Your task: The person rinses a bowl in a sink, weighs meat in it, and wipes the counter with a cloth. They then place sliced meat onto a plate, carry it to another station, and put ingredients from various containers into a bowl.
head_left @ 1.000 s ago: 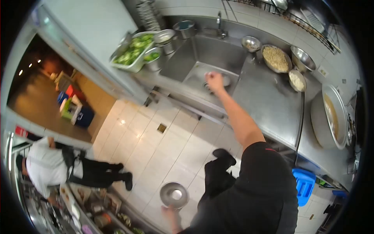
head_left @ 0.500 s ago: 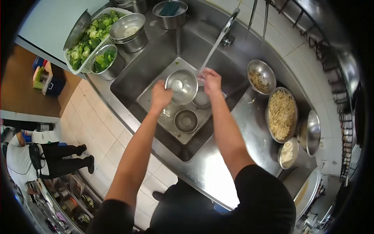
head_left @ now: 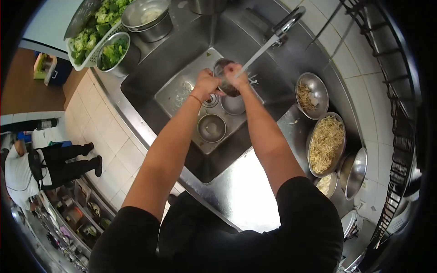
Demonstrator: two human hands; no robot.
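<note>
Steel sink [head_left: 173, 59]: one bowl [head_left: 221, 69], tilted, beneath running tap [head_left: 291, 20]; left hand [head_left: 207, 83] gripping its side; right hand [head_left: 236, 76] blurred against it, grip unclear. Two dishes [head_left: 211, 128] below. Tabletop [head_left: 255, 191]: sprouts [head_left: 327, 143].

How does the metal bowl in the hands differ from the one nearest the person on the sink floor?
The held bowl is tilted, while the sink bowl stands open side up. The held bowl is raised in the left hand, with the right hand at it, near the running water; the sink bowl rests untouched on the sink floor. Both are round and metal.
</note>
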